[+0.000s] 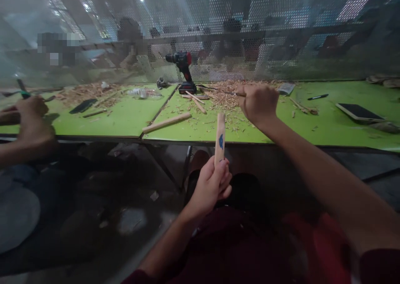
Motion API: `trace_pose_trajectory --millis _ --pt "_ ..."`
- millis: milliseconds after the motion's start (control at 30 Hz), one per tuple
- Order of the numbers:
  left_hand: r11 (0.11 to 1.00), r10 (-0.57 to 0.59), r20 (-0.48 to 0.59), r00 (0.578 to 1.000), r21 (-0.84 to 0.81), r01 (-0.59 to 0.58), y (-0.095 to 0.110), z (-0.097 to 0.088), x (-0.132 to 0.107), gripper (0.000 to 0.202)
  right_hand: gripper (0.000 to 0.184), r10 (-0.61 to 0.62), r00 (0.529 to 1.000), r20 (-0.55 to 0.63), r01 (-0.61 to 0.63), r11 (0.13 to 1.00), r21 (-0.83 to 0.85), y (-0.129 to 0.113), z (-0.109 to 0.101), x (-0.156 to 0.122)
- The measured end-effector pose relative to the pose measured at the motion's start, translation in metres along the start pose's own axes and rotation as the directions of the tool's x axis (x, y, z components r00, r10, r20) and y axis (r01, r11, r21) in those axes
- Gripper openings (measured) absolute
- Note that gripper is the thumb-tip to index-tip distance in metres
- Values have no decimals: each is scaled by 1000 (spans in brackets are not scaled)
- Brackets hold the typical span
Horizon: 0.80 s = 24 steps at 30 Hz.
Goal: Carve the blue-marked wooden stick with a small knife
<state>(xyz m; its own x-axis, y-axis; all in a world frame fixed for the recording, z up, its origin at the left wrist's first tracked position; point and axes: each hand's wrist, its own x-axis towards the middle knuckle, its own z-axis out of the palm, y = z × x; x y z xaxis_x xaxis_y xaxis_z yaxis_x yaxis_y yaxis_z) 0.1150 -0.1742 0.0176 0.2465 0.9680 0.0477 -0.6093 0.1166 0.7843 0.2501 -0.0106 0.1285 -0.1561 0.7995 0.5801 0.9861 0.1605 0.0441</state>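
In my judgement, the main danger is a slip of the slim tool (230,93) in the right hand (259,100): if it is sharp and runs along the wooden stick (220,128), it could reach the left hand (214,180), because nothing guards the thumb. The stick could also twist, since only 1 hand supports it. The left grip is closed around the stick's lower part; the longer part rises out above it, pointing towards the green desk (195,130). The right grip is clenched, seemingly around the tool's end, near the wood shavings (223,100); blur hides the tool's exact form.
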Motion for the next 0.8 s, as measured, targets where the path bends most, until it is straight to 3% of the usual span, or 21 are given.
trace_pose_trajectory --millis 100,267,367,567,800 --pt "1000 2 -8 1000 4 -2 0 -1 5 26 60 -3 999 46 5 1000 -28 4 -6 -19" --pt "1000 11 -38 999 30 -10 2 0 8 28 56 -174 957 234 178 984 4 -11 1 -80" --pt "998 37 -49 998 43 -35 0 2 8 31 58 -244 932 267 239 970 53 -19 7 -103" --pt "995 61 -72 996 83 -55 -1 3 10 34 56 -225 954 198 214 974 74 -21 16 -97" --pt "994 69 -106 992 89 -60 6 -5 15 34 59 -284 931 230 271 959 84 -29 25 -79"
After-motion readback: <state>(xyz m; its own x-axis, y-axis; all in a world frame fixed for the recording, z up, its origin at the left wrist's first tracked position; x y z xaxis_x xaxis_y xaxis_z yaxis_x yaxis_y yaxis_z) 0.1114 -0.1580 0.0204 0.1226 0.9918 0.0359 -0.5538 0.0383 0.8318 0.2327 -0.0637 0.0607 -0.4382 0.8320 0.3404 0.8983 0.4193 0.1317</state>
